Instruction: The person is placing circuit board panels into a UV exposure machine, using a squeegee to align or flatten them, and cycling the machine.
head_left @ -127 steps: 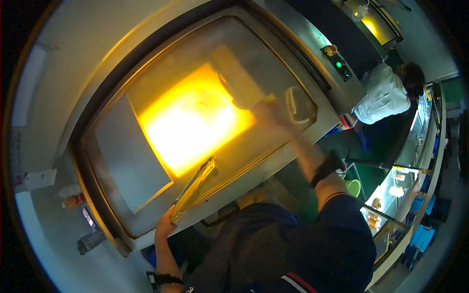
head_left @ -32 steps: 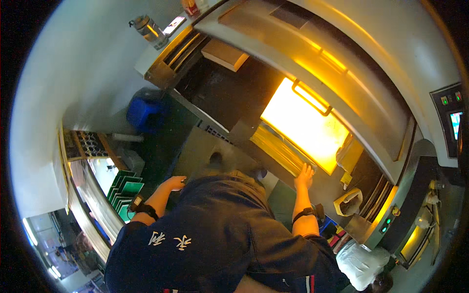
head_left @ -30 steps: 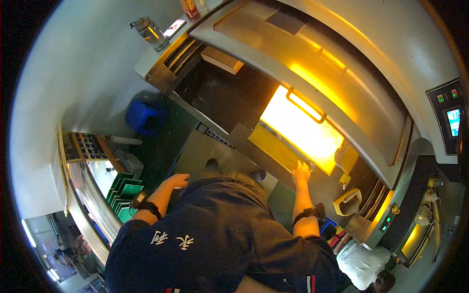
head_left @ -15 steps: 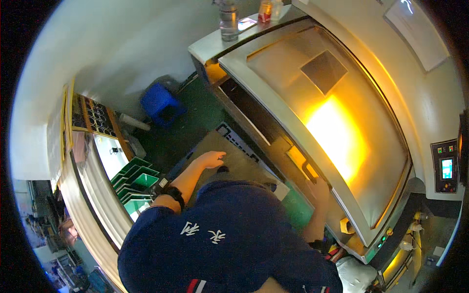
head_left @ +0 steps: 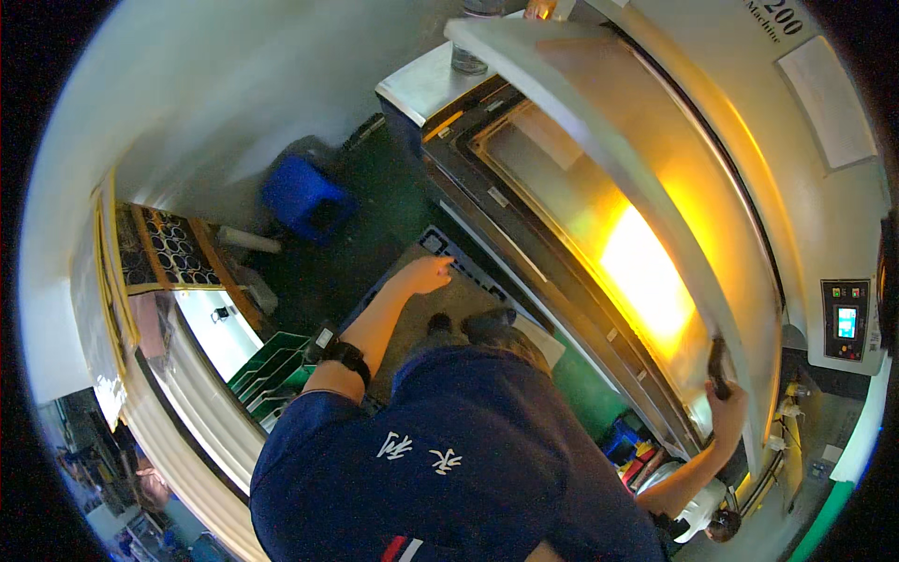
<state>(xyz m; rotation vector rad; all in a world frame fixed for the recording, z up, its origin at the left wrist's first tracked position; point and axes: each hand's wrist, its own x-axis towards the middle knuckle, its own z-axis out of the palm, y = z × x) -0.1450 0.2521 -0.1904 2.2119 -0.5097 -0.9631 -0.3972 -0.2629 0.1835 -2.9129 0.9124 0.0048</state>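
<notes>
My right hand (head_left: 727, 412) is closed round the dark handle (head_left: 718, 369) on the edge of a large pale-framed machine lid (head_left: 599, 140). The lid is tilted up, and a frame with a glass-like surface (head_left: 538, 155) shows beneath it. Bright yellow light glows behind the lid. My left hand (head_left: 429, 273) hangs in the air above a floor mat (head_left: 412, 314), its fingers partly stretched out and holding nothing. A dark watch is on the left wrist.
A blue stool (head_left: 309, 199) stands by the far wall. Left of me is a rack of green boards (head_left: 276, 370) beside a white-curtained bench (head_left: 178, 361). A lit control panel (head_left: 847, 320) is at the right. A clear bottle (head_left: 468, 58) stands on the machine's far corner.
The lid has swung up from its nearly closed position, exposing the bed below. My right hand has moved up and right with the handle. My left hand has shifted slightly forward.
</notes>
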